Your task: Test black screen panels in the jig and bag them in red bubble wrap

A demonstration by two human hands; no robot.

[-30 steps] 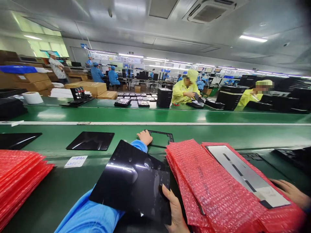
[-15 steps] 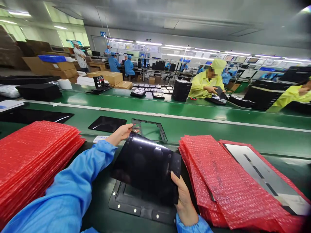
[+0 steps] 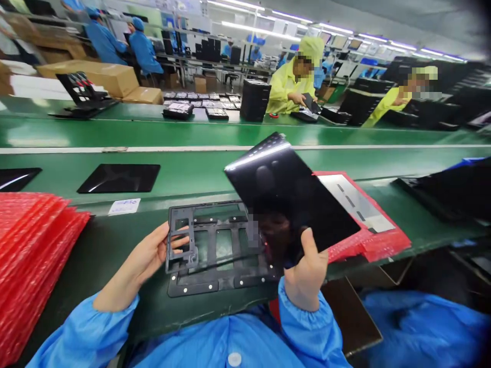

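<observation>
Black display panel [image 3: 280, 191], tilted, in right-hand fingers [image 3: 312, 253]

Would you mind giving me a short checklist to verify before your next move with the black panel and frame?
1. Right hand on the glossy black panel: ok, gripping its lower edge, panel tilted up.
2. Left hand on the black frame: ok, fingers hooked through an opening.
3. Frame aligned with the riveted black plate beneath: cannot tell, seating unclear.
4. Panel face clean: cannot tell, glare and blur hide it.
5. Red bubble-wrap stack apart from the left hand: ok.
</observation>
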